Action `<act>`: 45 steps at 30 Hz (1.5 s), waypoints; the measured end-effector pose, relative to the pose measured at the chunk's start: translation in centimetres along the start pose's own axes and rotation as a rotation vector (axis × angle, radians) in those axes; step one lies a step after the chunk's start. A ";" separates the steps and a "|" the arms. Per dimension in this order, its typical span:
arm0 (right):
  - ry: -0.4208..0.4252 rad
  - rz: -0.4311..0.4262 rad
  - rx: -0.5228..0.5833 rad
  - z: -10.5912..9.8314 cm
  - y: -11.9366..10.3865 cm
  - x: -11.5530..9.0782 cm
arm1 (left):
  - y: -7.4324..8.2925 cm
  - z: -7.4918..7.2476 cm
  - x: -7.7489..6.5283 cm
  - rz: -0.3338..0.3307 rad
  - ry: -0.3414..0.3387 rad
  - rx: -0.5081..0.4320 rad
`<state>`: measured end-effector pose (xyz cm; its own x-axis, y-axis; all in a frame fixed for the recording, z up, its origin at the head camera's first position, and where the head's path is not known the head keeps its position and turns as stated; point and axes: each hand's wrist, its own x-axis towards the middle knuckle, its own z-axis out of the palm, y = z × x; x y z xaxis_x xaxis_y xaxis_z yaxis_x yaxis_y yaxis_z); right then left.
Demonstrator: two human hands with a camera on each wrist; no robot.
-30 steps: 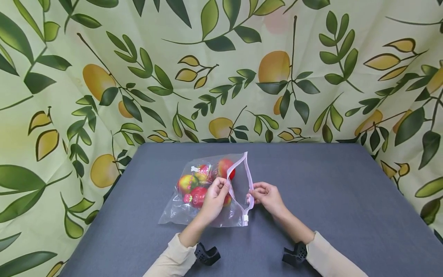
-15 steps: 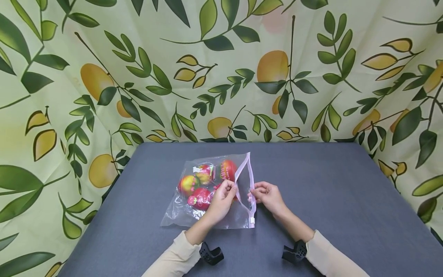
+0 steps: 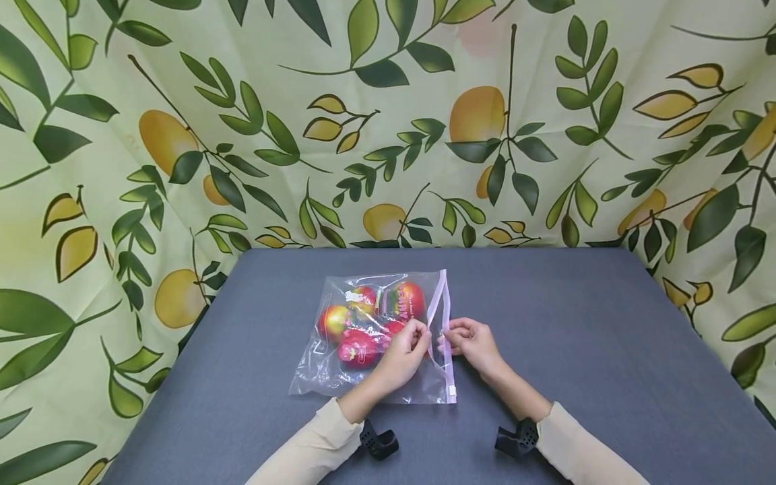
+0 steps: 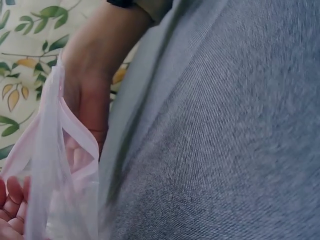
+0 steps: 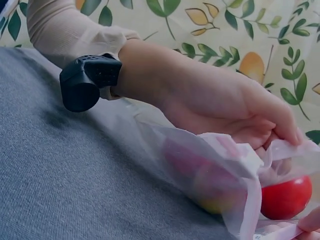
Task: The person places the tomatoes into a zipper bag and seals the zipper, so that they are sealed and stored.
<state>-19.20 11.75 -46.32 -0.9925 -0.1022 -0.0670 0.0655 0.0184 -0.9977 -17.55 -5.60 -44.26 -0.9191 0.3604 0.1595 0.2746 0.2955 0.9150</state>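
Note:
A clear zip bag [image 3: 321, 377] with a pink-edged mouth and white slider [image 3: 451, 391] lies on the table, several red and yellow round fruits [image 3: 334, 322] inside. My left hand [image 3: 401, 357] pinches the near lip of the mouth between thumb and fingers. On the opposite lip, my right hand [image 3: 475, 345] holds the pink strip with its fingertips. The mouth gapes a little between them. In the right wrist view, a red fruit [image 5: 287, 197] shows under the film below the left hand [image 5: 225, 102]. The left wrist view shows the right hand [image 4: 90, 100] behind the pink strip.
The grey cloth-covered table [image 3: 576, 323] extends around the bag. A curtain [image 3: 388, 121] printed with leaves and fruit hangs behind and at the sides. A black wrist camera [image 3: 378, 441] sits on the left wrist, another [image 3: 516, 438] on the right.
The left hand has moved right, bringing its lip closer to the other one, and the mouth has narrowed. The bag has shifted right with its fruits. The right hand stays nearly in place.

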 end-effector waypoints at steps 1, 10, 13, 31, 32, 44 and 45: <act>0.009 0.004 0.000 -0.1 0.0 0.1 | 0.0 0.1 0.2 0.007 -0.008 0.023; 0.074 0.050 -0.019 -0.8 0.1 1.0 | -0.4 1.0 2.0 0.003 -0.049 0.163; 0.070 0.049 -0.025 -1.0 0.0 1.2 | -0.7 1.4 2.5 -0.004 -0.043 0.180; 0.024 0.043 -0.144 -1.8 -0.3 2.8 | -1.4 1.4 5.2 -0.059 0.027 0.191; 0.014 0.048 -0.158 -1.9 -0.3 2.8 | -1.5 1.5 5.3 -0.064 0.032 0.185; -0.066 0.049 -0.252 -2.8 -0.4 1.2 | -1.0 2.2 4.6 -0.059 0.019 0.121; -0.071 0.052 -0.251 -2.9 -0.4 1.0 | -0.9 2.2 4.5 -0.055 0.018 0.116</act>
<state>-20.50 14.53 -45.94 -0.9782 -0.1636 -0.1277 0.0799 0.2707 -0.9593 -21.32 -2.30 -45.22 -0.9382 0.3251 0.1183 0.2540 0.4153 0.8735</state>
